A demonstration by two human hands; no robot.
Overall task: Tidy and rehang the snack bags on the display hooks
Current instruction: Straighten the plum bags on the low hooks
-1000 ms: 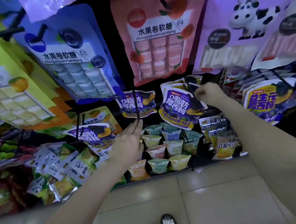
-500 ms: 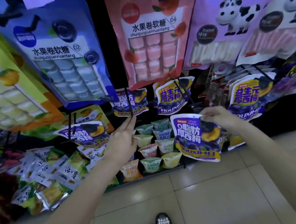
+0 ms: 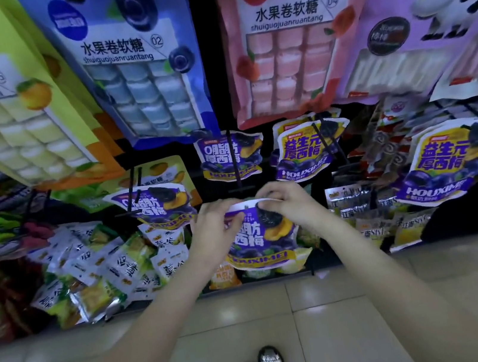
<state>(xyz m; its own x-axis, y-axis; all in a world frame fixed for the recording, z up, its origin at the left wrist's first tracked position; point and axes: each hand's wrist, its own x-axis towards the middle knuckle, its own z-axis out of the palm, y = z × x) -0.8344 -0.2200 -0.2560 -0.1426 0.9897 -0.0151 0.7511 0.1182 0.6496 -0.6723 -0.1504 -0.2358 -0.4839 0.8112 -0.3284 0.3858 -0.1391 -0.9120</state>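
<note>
Purple prune bag: off the rack, held in front of the lower shelf, just below the bare hook in the middle of the display. My left hand pinches the top left corner, thumb on the printed face; my right hand pinches the top edge right of centre, fingers curled over the header strip. Both grips are narrow and closed on the bag's top edge, which bows slightly between them.

Orientation: long axis vertical, header up, printed face toward me, bottom seam hanging free above the small packets on the shelf.

Step in hand, as I judge it: lining up the header for rehanging. A matching purple bag hangs on the hook above; yellow prune bag on the next hook to the right. Hang hole not visible from here, likely under my fingers.

Next move needs: raise the bag, find the hole, keep the header flat, thread it over the hook tip.
</note>
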